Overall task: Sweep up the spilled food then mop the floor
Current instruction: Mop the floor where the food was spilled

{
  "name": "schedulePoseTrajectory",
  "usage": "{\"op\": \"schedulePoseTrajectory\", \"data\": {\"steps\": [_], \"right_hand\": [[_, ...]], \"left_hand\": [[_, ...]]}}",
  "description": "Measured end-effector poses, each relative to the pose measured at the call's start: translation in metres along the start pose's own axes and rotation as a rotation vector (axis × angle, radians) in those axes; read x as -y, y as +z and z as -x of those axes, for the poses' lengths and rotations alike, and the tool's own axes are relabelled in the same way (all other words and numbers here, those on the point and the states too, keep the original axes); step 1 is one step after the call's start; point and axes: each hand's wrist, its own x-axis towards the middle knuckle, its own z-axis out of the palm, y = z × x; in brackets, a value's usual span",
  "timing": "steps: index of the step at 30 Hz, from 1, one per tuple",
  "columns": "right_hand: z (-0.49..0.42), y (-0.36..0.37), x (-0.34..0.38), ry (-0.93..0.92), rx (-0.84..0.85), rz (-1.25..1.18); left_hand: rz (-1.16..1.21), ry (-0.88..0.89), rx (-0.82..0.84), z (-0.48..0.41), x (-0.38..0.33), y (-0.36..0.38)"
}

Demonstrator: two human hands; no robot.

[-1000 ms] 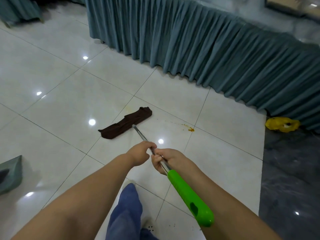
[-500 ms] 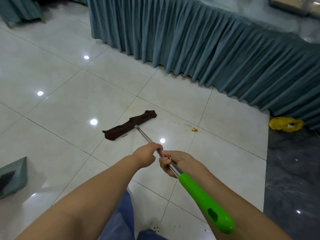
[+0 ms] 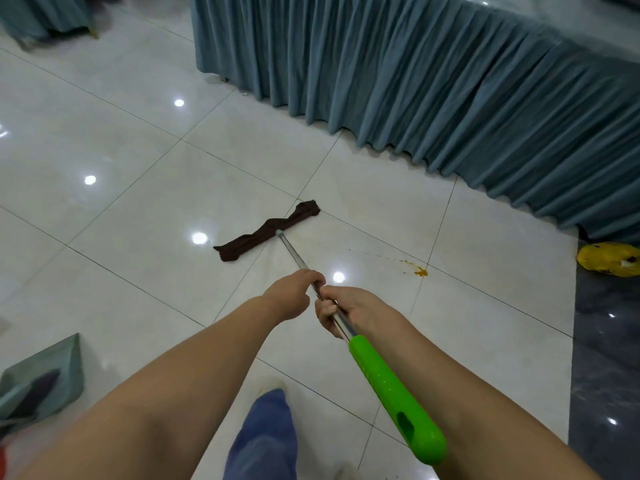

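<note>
The glossy white tile floor [image 3: 131, 209] fills most of the view, and the brown mop head [image 3: 266, 233] lies flat on it, across a grout line near the middle. Beyond the mop head and to its right, a long teal pleated table skirt [image 3: 415, 84] hangs down to the floor. Far right of the mop head, the white tiles give way to a dark marble strip [image 3: 606, 358].

From the mop head a thin steel shaft [image 3: 294, 254] slants back toward the person and ends in a bright green handle [image 3: 391, 389]. Left of the mop head and much nearer the person, a teal dustpan [image 3: 45, 372] sits on the floor at the frame edge. Nearer than the mop head, a blue trouser leg [image 3: 266, 441] and a pale shoe tip [image 3: 273, 384] show.

Well to the right of the mop head, at the foot of the skirt, lies a crumpled yellow object [image 3: 606, 263].

The left hand [image 3: 294, 296] curls round the steel shaft on the side closer to the mop head. The right hand [image 3: 349, 310] wraps the shaft just behind it, right above the green handle; the two hands sit almost touching.

Right of the mop head, about halfway to the yellow object, a small orange food spill [image 3: 420, 271] with a trail of specks dots the tile, untouched by the mop head.
</note>
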Motion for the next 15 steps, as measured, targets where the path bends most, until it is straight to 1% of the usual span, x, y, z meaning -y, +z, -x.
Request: {"op": "schedulePoseTrajectory", "data": {"steps": [7,15], "right_hand": [[-0.036,0.075,0.039,0.017,0.021,0.018],[-0.069,0.124,0.065,-0.012,0.012,0.054]], "left_hand": [[-0.018,-0.02,-0.009,-0.038,0.052,-0.064],[0.023,-0.041,-0.041,-0.065,0.09,-0.103]]}}
